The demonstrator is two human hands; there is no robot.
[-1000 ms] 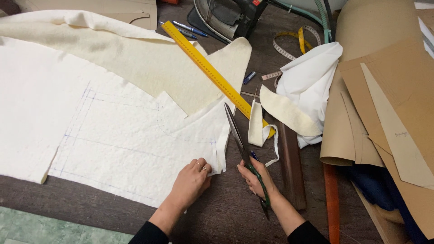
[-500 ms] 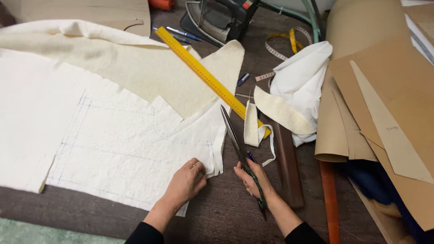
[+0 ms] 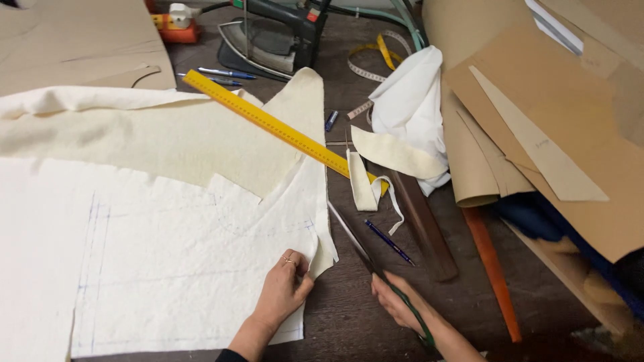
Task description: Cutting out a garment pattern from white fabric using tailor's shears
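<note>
Scissors (image 3: 355,245) are gripped by the handles in the right hand (image 3: 396,302), fingers closed around the green loops, with the long blades pointing up and away along the right edge of the white marked fabric (image 3: 194,268). The blades look closed or nearly so (the angle does not settle it). The left hand (image 3: 285,288) is clamped on that same edge, thumb and fingers pinching a folded corner near the lower right of the panel. The two hands are near each other but apart, with bare worktop (image 3: 342,322) between them.

The fabric lies flat on the worktop, blue drawn lines showing, its upper part overlapped by a cream felt piece (image 3: 168,141). A yellow ruler (image 3: 282,127) lies diagonally across the cream piece.

Risk assessment: the pinched corner is lifted and doubled, so a cut started here could pass through two layers or wander off the blue line. A blue pen (image 3: 389,243) and a loose cream strip (image 3: 365,188) lie just beside the blade tips and could snag or be nicked.
</note>
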